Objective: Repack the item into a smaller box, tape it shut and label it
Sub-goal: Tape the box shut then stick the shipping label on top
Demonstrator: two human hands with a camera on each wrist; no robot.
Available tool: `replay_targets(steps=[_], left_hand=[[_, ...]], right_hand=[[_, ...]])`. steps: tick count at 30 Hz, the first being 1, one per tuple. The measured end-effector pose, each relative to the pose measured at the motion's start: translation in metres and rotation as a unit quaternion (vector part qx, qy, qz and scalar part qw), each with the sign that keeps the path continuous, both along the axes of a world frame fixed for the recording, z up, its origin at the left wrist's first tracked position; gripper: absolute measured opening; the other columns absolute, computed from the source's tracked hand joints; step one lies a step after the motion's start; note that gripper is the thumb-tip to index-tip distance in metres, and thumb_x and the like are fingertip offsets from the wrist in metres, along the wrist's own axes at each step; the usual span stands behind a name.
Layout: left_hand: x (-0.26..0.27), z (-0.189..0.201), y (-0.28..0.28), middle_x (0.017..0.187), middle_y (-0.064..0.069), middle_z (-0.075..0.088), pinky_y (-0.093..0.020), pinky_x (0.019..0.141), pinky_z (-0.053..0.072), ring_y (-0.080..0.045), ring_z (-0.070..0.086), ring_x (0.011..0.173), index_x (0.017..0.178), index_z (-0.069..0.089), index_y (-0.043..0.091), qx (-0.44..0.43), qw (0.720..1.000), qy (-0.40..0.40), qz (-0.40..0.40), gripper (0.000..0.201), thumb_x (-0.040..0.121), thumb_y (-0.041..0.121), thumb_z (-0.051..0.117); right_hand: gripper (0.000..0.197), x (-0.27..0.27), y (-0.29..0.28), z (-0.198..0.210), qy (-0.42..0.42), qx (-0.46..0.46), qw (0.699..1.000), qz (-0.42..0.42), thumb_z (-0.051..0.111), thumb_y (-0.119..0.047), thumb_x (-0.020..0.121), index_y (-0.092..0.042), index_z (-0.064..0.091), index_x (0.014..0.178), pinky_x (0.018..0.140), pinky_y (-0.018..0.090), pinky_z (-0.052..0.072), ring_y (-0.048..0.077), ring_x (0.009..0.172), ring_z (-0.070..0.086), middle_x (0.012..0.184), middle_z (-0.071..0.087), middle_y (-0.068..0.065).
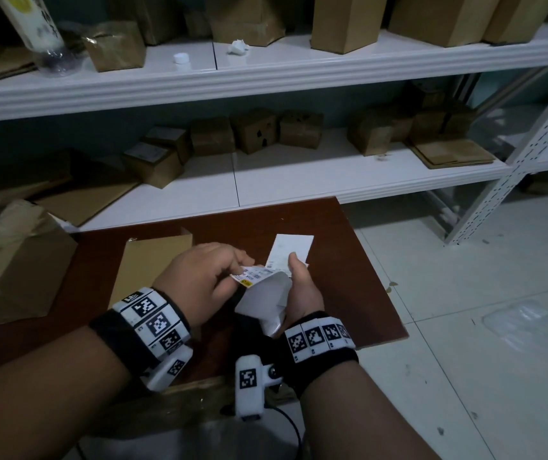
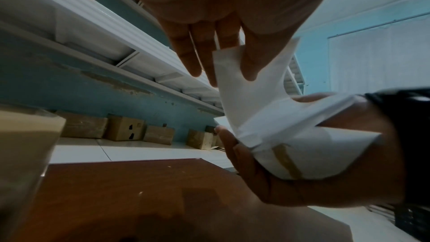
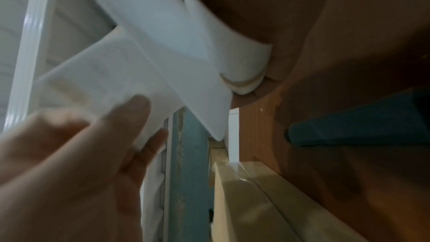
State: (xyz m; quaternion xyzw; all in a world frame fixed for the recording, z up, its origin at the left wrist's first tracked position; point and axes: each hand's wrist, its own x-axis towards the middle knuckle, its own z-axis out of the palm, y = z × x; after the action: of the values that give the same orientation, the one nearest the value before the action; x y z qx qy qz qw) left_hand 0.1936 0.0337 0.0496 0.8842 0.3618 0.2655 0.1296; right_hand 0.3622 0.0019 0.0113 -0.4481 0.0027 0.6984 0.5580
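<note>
Over the brown table (image 1: 349,260) both hands hold a curled white label sheet (image 1: 266,302). My left hand (image 1: 237,268) pinches its printed label (image 1: 254,277), with barcodes and a yellow mark, at the upper edge. My right hand (image 1: 296,277) grips the white backing from the right, thumb up. In the left wrist view the left fingers (image 2: 202,52) lie on the sheet (image 2: 251,98), with the right hand (image 2: 256,165) under it. The right wrist view shows the right fingers (image 3: 130,117) behind the paper (image 3: 158,52). A tan cardboard box (image 1: 153,263) sits under my left hand.
A second white slip (image 1: 291,247) lies on the table beyond my hands. A bigger taped carton (image 1: 10,260) stands at the table's left edge. White shelves (image 1: 299,180) behind hold several small cartons and flat cardboard. White tiled floor (image 1: 482,293) lies to the right.
</note>
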Motion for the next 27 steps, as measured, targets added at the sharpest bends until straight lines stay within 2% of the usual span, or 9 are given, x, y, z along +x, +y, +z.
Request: replay_targets(steps=[3, 5, 9, 12, 14, 17, 20, 23, 27], left_hand=[[-0.008, 0.004, -0.006, 0.098, 0.025, 0.063, -0.029, 0.08, 0.052, -0.001, 0.062, 0.093, 0.08, 0.059, 0.026, -0.004, 1.0, -0.004, 0.015, 0.029, 0.075, 0.004, 0.078], [-0.015, 0.006, -0.008, 0.095, 0.019, 0.064, -0.029, 0.08, 0.05, -0.006, 0.06, 0.092, 0.082, 0.062, 0.023, 0.023, 1.0, 0.013, -0.011, 0.029, 0.072, 0.002, 0.079], [-0.025, 0.004, -0.017, 0.106, 0.013, 0.063, -0.033, 0.088, 0.048, -0.014, 0.055, 0.104, 0.101, 0.071, 0.026, 0.021, 0.988, 0.125, -0.091, 0.034, 0.073, 0.008, 0.071], [-0.026, -0.002, -0.026, 0.123, 0.02, 0.056, -0.03, 0.101, 0.04, -0.006, 0.044, 0.121, 0.115, 0.07, 0.038, -0.047, 0.967, 0.231, -0.097, 0.045, 0.074, 0.02, 0.066], [-0.026, -0.006, -0.025, 0.125, 0.024, 0.056, -0.031, 0.105, 0.039, -0.001, 0.043, 0.122, 0.115, 0.07, 0.038, -0.094, 0.968, 0.22, -0.083, 0.045, 0.073, 0.025, 0.063], [-0.019, -0.007, -0.019, 0.111, 0.02, 0.061, -0.035, 0.094, 0.048, -0.002, 0.051, 0.107, 0.108, 0.069, 0.034, -0.078, 0.989, 0.119, -0.026, 0.027, 0.084, 0.022, 0.065], [-0.002, -0.002, -0.008, 0.115, 0.016, 0.055, -0.033, 0.096, 0.045, -0.006, 0.049, 0.11, 0.118, 0.066, 0.033, -0.06, 0.995, 0.078, 0.01, 0.028, 0.091, 0.024, 0.064], [0.015, -0.001, 0.0, 0.131, 0.019, 0.049, -0.032, 0.104, 0.037, -0.007, 0.042, 0.123, 0.135, 0.056, 0.039, -0.052, 0.99, 0.124, -0.035, 0.043, 0.092, 0.033, 0.062], [0.032, -0.002, 0.006, 0.149, 0.019, 0.037, -0.039, 0.111, 0.029, -0.009, 0.027, 0.138, 0.147, 0.035, 0.046, -0.055, 0.961, 0.256, -0.086, 0.057, 0.095, 0.044, 0.057]], right_hand=[[0.066, 0.007, 0.003, -0.005, 0.028, -0.03, 0.999, -0.021, 0.047, -0.053, 0.098, 0.005, 0.062, 0.127, 0.105, 0.053, 0.045, 0.041, 0.12, 0.06, 0.123, 0.066, 0.025], [0.068, 0.017, 0.004, -0.007, 0.088, -0.032, 0.995, -0.044, 0.038, -0.056, 0.1, -0.001, 0.054, 0.135, 0.114, 0.055, 0.033, 0.04, 0.133, 0.049, 0.135, 0.058, 0.021], [0.06, 0.033, 0.003, -0.01, 0.16, -0.013, 0.98, -0.117, 0.032, -0.059, 0.101, -0.011, 0.061, 0.122, 0.107, 0.057, 0.035, 0.037, 0.109, 0.059, 0.115, 0.064, 0.019], [0.062, 0.029, 0.001, -0.01, 0.156, -0.009, 0.979, -0.131, 0.033, -0.061, 0.1, -0.013, 0.065, 0.122, 0.108, 0.056, 0.039, 0.036, 0.117, 0.061, 0.121, 0.067, 0.019], [0.064, 0.025, 0.001, -0.008, 0.15, -0.006, 0.981, -0.124, 0.033, -0.063, 0.099, -0.014, 0.066, 0.123, 0.108, 0.055, 0.041, 0.035, 0.118, 0.061, 0.123, 0.068, 0.017], [0.066, 0.02, 0.001, -0.006, 0.145, 0.003, 0.984, -0.106, 0.034, -0.065, 0.098, -0.012, 0.068, 0.119, 0.107, 0.053, 0.042, 0.033, 0.115, 0.064, 0.118, 0.071, 0.017], [0.067, 0.017, 0.004, -0.006, 0.145, 0.011, 0.986, -0.087, 0.037, -0.064, 0.098, -0.009, 0.067, 0.121, 0.095, 0.049, 0.049, 0.032, 0.109, 0.065, 0.118, 0.07, 0.018], [0.071, 0.013, 0.006, -0.009, 0.166, 0.017, 0.984, -0.066, 0.039, -0.063, 0.097, -0.004, 0.065, 0.126, 0.097, 0.051, 0.047, 0.035, 0.113, 0.062, 0.124, 0.066, 0.021], [0.073, 0.015, 0.007, -0.011, 0.171, 0.025, 0.985, -0.029, 0.037, -0.064, 0.096, -0.005, 0.065, 0.128, 0.105, 0.051, 0.043, 0.038, 0.125, 0.057, 0.132, 0.062, 0.022]])
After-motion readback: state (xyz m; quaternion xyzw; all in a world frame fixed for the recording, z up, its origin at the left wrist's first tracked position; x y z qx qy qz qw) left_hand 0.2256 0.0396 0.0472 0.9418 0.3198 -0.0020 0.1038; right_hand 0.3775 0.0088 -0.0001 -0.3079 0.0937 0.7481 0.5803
